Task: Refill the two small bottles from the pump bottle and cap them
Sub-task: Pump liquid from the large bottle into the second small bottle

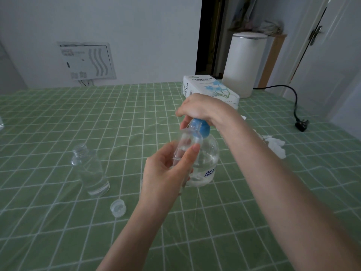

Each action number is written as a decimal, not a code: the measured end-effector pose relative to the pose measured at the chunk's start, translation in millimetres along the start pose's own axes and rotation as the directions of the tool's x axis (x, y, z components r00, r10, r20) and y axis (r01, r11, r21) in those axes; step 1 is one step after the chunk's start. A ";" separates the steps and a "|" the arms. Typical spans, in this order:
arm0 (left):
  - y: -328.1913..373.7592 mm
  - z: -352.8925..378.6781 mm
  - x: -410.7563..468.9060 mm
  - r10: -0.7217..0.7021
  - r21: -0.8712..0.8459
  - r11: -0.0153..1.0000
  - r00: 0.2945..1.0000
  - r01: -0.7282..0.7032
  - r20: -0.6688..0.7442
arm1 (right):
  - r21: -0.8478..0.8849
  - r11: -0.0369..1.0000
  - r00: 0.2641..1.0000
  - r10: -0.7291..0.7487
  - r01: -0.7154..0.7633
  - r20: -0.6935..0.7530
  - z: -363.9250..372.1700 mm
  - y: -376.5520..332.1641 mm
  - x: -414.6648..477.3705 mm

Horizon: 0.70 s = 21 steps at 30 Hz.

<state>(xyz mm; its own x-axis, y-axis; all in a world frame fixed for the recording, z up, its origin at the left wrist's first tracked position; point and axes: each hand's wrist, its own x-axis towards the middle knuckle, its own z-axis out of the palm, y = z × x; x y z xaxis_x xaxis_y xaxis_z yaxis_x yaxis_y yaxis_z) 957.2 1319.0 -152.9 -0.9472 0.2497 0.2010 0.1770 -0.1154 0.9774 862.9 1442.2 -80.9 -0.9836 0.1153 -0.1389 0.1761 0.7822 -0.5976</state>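
Gripping clear bottle [186, 142], clasping rounded blue pump [202, 127]

The green checked surface [58, 118] carried an open bottle [89, 169] and a cap [118, 208] left of the left fingers [168, 153], a pump bottle [210, 153] just behind them, a tissue box [211, 89] beyond, and crumpled tissue [275, 146] and a plug [301, 124] to their right.

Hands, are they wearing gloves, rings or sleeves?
No. The left hand and right hand are bare: no gloves, rings or watch show. No sleeve shows on the left forearm or right forearm.
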 end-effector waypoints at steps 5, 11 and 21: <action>-1.5 1.0 -1.2 -0.008 -0.004 1.000 1.000 0.008 0.004 | 0.019 1.000 1.000 0.005 -0.005 -0.012 2.2 3.2 -2.2; 1.4 0.2 -0.8 -0.009 -0.021 1.000 1.000 0.009 -0.007 | 0.020 1.000 0.999 0.021 -0.021 -0.024 -5.7 -4.5 -6.2; -0.5 -0.3 -0.2 -0.003 -0.005 1.000 1.000 0.003 -0.003 | 0.035 0.999 1.000 0.023 -0.023 -0.007 -0.7 -3.5 -4.7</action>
<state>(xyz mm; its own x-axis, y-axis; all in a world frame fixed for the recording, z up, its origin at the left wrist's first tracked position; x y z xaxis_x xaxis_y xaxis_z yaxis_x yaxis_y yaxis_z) 957.2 1318.7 -153.5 -0.9485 0.2472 0.1980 0.1731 -0.1191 0.9777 866.9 1439.4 -77.6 -0.9795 0.1376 -0.1475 0.2000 0.7578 -0.6211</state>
